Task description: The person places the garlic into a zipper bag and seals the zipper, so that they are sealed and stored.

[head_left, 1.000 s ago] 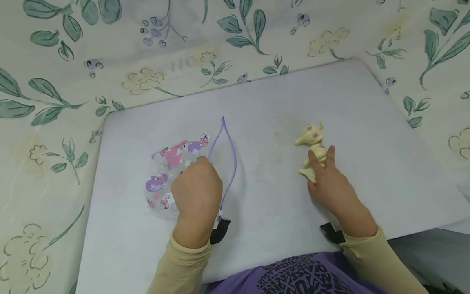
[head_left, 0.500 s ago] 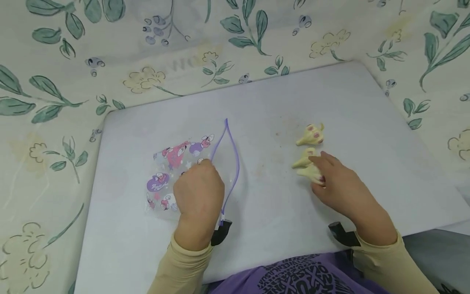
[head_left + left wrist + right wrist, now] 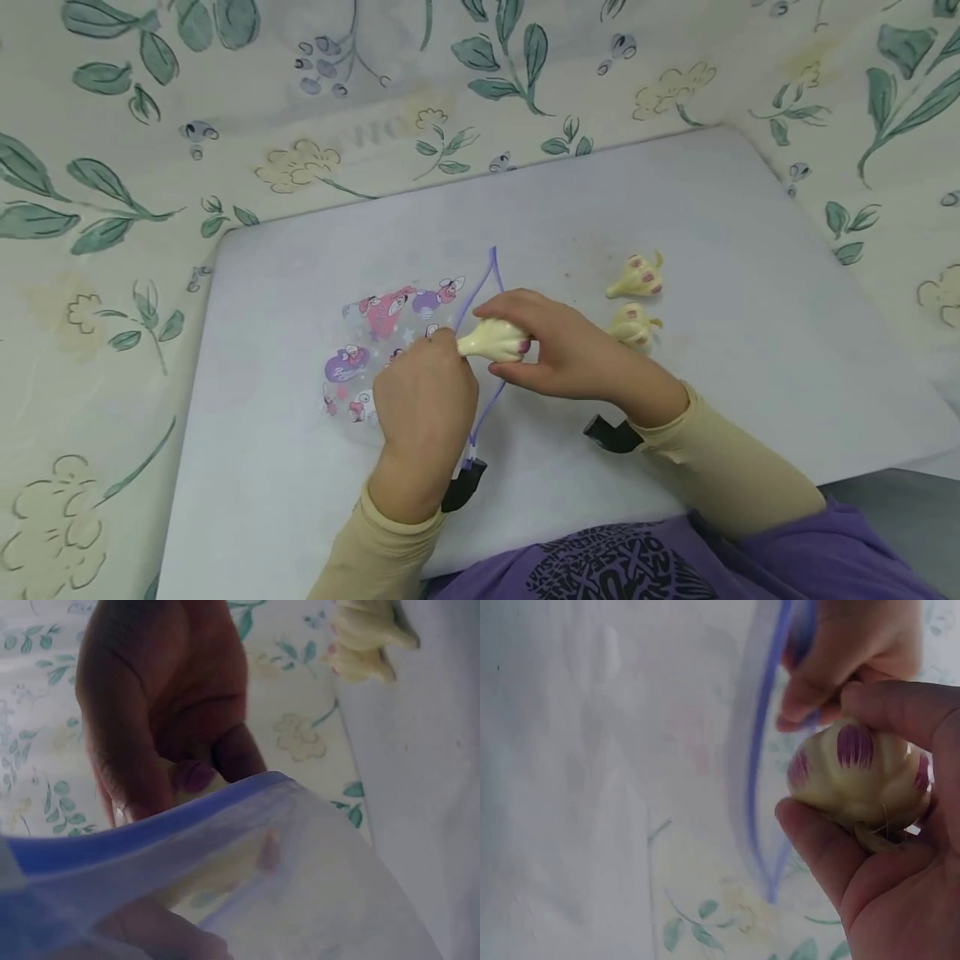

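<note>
My right hand (image 3: 577, 358) grips a pale garlic bulb (image 3: 497, 340) with purple patches, its fingers and thumb on either side of it. The bulb's stem end points left at the mouth of a clear zip bag (image 3: 348, 364) with pink and purple cartoon prints. My left hand (image 3: 426, 408) pinches that bag by its purple-edged opening, which gapes. From the right wrist view, the garlic bulb (image 3: 855, 769) is just beside the purple zip edge (image 3: 757, 750). In the left wrist view the bag's film (image 3: 330, 892) partly veils the scene.
Two more garlic bulbs lie on the white table (image 3: 720, 275) at the right: a farther bulb (image 3: 637, 277) and a nearer bulb (image 3: 632, 323), partly hidden by the right hand. A floral-patterned covering (image 3: 405, 150) borders the table.
My right hand has picked up the nearest of three garlic bulbs and carried it left to the bag's opening. The left hand and bag have shifted slightly right.
</note>
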`<state>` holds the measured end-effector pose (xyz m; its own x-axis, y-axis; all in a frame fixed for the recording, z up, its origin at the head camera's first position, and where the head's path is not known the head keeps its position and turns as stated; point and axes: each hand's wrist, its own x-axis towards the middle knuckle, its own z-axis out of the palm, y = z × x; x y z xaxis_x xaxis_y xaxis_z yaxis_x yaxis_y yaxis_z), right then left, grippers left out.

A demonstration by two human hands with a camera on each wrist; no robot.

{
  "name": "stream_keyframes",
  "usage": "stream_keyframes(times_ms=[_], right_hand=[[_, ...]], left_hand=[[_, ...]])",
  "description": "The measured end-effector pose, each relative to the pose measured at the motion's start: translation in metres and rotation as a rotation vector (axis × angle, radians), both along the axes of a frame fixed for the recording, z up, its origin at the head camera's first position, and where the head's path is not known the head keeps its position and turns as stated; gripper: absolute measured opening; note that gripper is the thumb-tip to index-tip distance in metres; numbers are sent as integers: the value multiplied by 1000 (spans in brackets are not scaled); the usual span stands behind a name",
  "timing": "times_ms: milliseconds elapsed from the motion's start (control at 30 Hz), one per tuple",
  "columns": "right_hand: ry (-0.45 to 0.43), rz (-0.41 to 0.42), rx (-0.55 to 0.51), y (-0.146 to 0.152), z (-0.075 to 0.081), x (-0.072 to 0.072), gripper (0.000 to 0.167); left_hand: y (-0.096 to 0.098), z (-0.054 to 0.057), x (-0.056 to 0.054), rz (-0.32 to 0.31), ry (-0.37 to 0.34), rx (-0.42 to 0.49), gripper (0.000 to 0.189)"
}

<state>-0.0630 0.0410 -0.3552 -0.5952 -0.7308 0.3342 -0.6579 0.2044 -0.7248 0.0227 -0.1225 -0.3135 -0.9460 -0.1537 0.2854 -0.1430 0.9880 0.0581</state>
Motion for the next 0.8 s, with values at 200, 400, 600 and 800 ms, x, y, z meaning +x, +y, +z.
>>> stream_keyframes(times_ms=[200, 400, 600, 800], right_hand=[[-246, 51, -15, -10, -10, -5, 56], [-321, 45, 84, -10, -19, -11, 56], [-187, 52, 306, -28, -30, -15, 50], [41, 113, 489, -61, -29, -14, 28]], left_hand=[[1, 3, 3, -12, 29, -2, 18], [0, 5, 4, 6, 88, -35, 20], [5, 1, 4, -21, 151, -70, 17], [14, -4, 6, -72, 181, -89, 14]])
